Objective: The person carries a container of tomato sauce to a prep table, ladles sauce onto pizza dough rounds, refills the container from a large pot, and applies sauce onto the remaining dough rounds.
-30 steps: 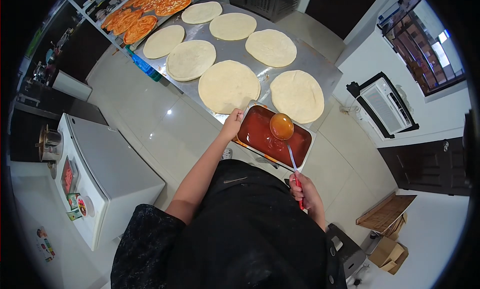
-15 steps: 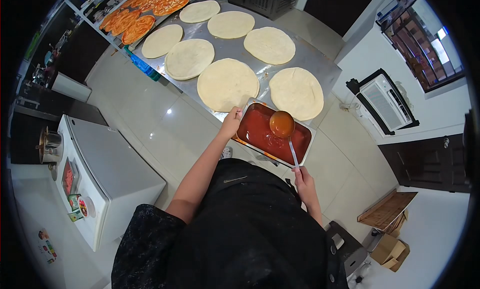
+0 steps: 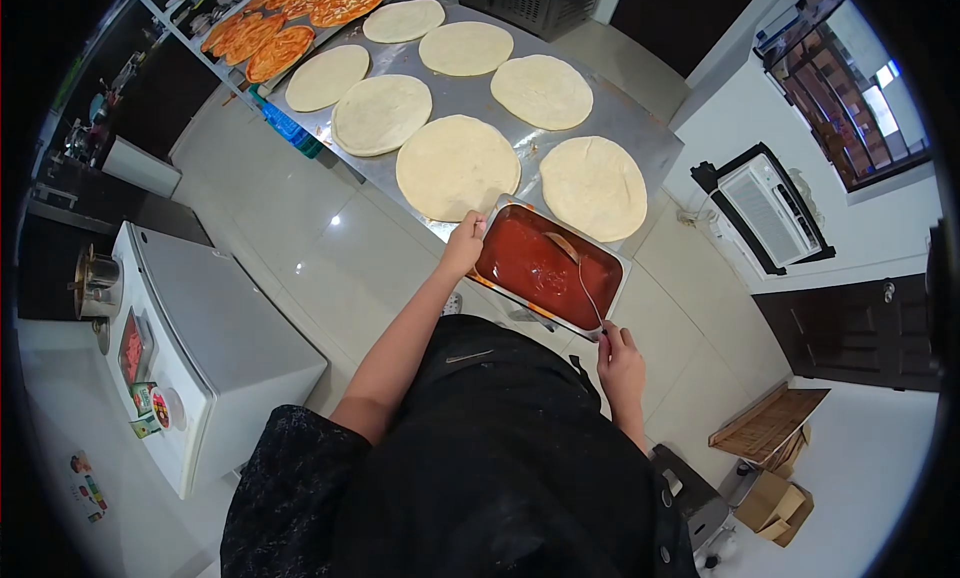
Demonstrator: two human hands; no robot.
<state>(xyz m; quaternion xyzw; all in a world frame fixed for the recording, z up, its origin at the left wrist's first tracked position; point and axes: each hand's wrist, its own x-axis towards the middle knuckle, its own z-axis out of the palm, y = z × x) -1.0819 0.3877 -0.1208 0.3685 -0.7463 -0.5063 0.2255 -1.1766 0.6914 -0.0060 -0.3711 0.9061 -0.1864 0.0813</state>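
My left hand (image 3: 465,244) grips the left rim of a rectangular metal pan (image 3: 618,296) of red sauce (image 3: 520,253). The pan is at the near edge of the steel table. In my right hand (image 3: 621,360) is the handle of a ladle (image 3: 566,246). Its bowl is tipped on its side at the sauce surface, partly sunk or just above it; I cannot tell which. Close beyond the pan lie two plain round dough bases, one dough base (image 3: 458,168) to the left and another dough base (image 3: 594,188) to the right.
Several more plain bases cover the steel table (image 3: 640,118). Sauced bases (image 3: 280,53) lie at the far left beside a metal rack. A white chest freezer (image 3: 230,308) with a pot (image 3: 98,278) on it stands left. Cardboard boxes (image 3: 775,503) sit at the lower right.
The ladle has turned from bowl facing up and full to tipped on its side, lower toward the sauce. My right hand has rotated and shifted slightly right. My left hand keeps its grip.
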